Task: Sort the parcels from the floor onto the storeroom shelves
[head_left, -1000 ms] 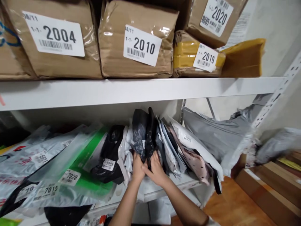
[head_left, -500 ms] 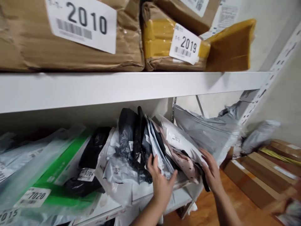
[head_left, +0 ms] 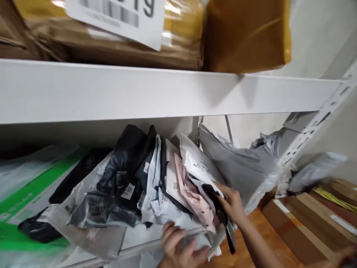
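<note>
Well, from my end I count two bare hands on the feed. The right hand (head_left: 230,199) has its fingers bent round the front edge of one white mailer (head_left: 200,160), just beside one narrow black bag (head_left: 224,217); how firm that hold is, I cannot tell. The left hand (head_left: 181,245) is blurred, fingers loosely curled and apart, below the front of the row, with nothing that I can make out in its grasp.

The white mailer leans near the right end of the row, between one pink spotted bag (head_left: 189,186) and one large gray bag (head_left: 240,167). Further left I get one green package (head_left: 30,186) and several dark bags that overlap too much to count. Three labels read clearly: 1015, 2001 and 2005.

All this rests on a white lower shelf (head_left: 134,236). Above the beam (head_left: 139,93) I see one yellow-taped parcel (head_left: 184,22) and one yellow-brown package (head_left: 242,37). One slotted upright (head_left: 318,119) stands at right, before a pale wall (head_left: 320,41); cardboard boxes (head_left: 292,227) sit on an orange-brown floor (head_left: 269,230).
</note>
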Demonstrator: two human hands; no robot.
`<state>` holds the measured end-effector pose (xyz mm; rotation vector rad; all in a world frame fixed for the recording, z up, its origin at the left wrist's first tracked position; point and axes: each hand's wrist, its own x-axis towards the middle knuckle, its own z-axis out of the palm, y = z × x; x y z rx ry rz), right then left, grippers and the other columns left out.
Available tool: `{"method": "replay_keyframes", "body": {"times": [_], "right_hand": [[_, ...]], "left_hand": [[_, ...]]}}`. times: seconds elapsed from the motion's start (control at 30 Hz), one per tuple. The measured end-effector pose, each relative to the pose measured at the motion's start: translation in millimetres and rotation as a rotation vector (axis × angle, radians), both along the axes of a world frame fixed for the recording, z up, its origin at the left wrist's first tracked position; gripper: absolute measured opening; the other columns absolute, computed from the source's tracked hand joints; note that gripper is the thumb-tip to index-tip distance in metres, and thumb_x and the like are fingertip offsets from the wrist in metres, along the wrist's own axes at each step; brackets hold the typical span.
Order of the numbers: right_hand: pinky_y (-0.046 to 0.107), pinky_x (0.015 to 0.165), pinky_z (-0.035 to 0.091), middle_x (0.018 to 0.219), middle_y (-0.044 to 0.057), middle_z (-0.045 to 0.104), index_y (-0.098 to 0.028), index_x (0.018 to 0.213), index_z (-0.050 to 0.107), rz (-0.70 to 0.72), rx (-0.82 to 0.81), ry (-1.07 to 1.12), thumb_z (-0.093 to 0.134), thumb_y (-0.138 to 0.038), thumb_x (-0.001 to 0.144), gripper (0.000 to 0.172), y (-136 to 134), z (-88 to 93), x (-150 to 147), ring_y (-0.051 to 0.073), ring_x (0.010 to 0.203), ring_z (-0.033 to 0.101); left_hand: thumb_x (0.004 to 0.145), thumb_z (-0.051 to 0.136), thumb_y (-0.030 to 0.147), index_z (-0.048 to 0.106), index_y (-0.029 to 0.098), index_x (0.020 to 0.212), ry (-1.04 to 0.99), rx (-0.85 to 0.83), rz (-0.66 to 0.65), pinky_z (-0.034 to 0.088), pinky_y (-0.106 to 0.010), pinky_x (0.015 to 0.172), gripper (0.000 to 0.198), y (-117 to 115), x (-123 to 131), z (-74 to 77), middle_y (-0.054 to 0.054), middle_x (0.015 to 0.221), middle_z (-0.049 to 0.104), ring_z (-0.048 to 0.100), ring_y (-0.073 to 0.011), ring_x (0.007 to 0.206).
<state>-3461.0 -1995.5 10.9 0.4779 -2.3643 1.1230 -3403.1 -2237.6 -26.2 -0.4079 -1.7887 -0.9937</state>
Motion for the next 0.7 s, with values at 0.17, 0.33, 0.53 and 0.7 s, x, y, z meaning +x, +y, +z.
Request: {"method": "replay_keyframes", "body": {"times": [0.17, 0.33, 0.53, 0.7], "right_hand": [[0.042, 0.104, 0.056, 0.130, 0.006, 0.069, -0.030, 0.132, 0.064, 0.143, -0.016, 0.000, 0.074, -0.034, 0.084, 0.049, 14, -11.5, 2, 0.025, 0.119, 0.066], [0.054, 0.110, 0.049, 0.150, 0.011, 0.050, -0.028, 0.145, 0.050, -0.010, 0.078, -0.015, 0.074, -0.040, 0.083, 0.068, 35, -35.4, 5, 0.033, 0.135, 0.052], [0.048, 0.104, 0.054, 0.143, 0.004, 0.058, -0.035, 0.151, 0.039, 0.069, 0.091, 0.149, 0.054, -0.016, 0.094, 0.062, 46, -59.3, 5, 0.027, 0.130, 0.057], [0.046, 0.097, 0.059, 0.134, 0.001, 0.065, -0.040, 0.148, 0.044, 0.142, 0.006, 0.204, 0.053, -0.011, 0.092, 0.063, 48, -59.1, 4, 0.026, 0.119, 0.066]], "left_hand": [[0.078, 0.069, 0.026, 0.037, 0.022, 0.140, -0.341, -0.096, 0.036, 0.049, -0.061, 0.103, 0.069, 69, -3, 8.6, -0.023, 0.149, 0.025, 0.036, -0.0420, 0.141], [0.087, 0.048, 0.014, 0.050, 0.029, 0.131, -0.415, 0.013, 0.116, 0.039, -0.058, 0.109, 0.047, 40, -29, 18.9, -0.012, 0.142, 0.048, 0.045, -0.0332, 0.134], [0.088, 0.062, 0.036, 0.043, 0.024, 0.140, -0.480, 0.005, 0.094, 0.034, -0.056, 0.114, 0.057, 61, -15, 36.2, -0.016, 0.153, 0.037, 0.033, -0.0350, 0.144], [0.089, 0.053, 0.024, 0.061, 0.018, 0.121, -0.491, 0.016, 0.300, 0.046, -0.055, 0.101, 0.033, 81, -43, 33.8, -0.015, 0.119, 0.058, 0.053, -0.0330, 0.117]]}}
